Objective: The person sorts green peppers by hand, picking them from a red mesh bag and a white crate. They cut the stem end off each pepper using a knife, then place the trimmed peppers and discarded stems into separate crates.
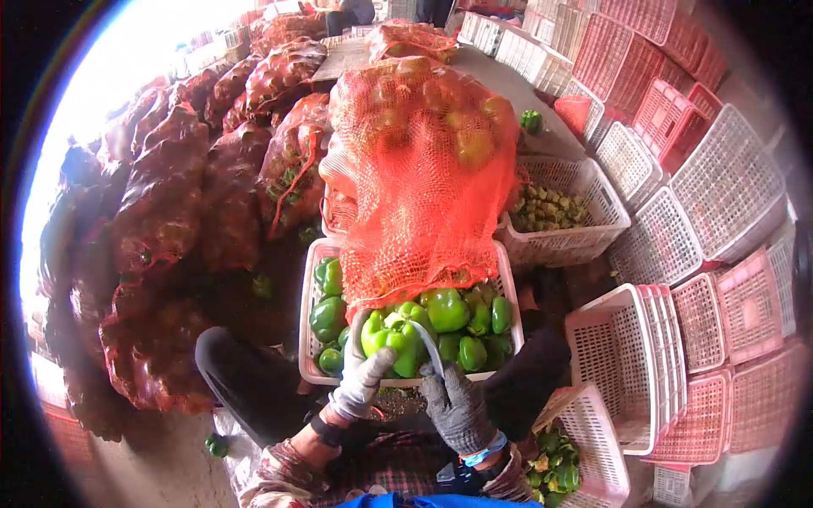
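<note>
My left hand (360, 383), in a pale glove, is closed around a large green bell pepper (393, 339) held over the crate. In a grey glove, my right hand (457, 406) grips a knife with a curved blade (428, 343), which lies against the pepper's right side. Below both hands a white plastic crate (308, 296) contains several green peppers (445, 310). The open mouth of a red mesh sack (423, 212) hangs over the crate's far side, with more peppers showing through its upper part.
Full mesh sacks (161, 195) stand crowded on the left. To the right, a crate (563, 245) holds small cut pieces, and another crate (597, 449) near my knee holds green scraps. Stacked white and red crates (627, 364) line the right side. A loose pepper (217, 444) lies on the floor.
</note>
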{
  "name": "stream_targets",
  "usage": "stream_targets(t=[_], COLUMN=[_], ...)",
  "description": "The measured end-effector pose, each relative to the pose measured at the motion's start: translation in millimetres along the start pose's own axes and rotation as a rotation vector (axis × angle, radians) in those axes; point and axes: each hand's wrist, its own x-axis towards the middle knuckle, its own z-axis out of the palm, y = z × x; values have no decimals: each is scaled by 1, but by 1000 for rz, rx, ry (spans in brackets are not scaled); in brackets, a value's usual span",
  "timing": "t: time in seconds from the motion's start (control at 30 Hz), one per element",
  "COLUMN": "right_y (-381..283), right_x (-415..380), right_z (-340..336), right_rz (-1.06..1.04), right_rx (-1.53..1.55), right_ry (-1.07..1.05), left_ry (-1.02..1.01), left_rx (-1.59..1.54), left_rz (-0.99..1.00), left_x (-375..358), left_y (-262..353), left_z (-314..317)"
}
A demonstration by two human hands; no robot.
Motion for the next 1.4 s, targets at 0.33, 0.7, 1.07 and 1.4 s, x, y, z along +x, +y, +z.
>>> stream_targets(t=[0.33, 0.7, 1.07, 1.4], right_y=[37, 79, 79, 106], right_x=[-64, 8, -17, -22], right_z=[31, -5, 16, 8], right_rz=[83, 336, 205, 616], right_rx=[-24, 511, 532, 1153], right_ry=[-55, -333, -450, -668], left_ry=[104, -417, -368, -169], left_rx=[-214, 705, 769, -22], left_rz=[-87, -101, -284, -624], left_x=[22, 19, -8, -12], left_y=[7, 0, -11, -42], left_z=[22, 2, -1, -48])
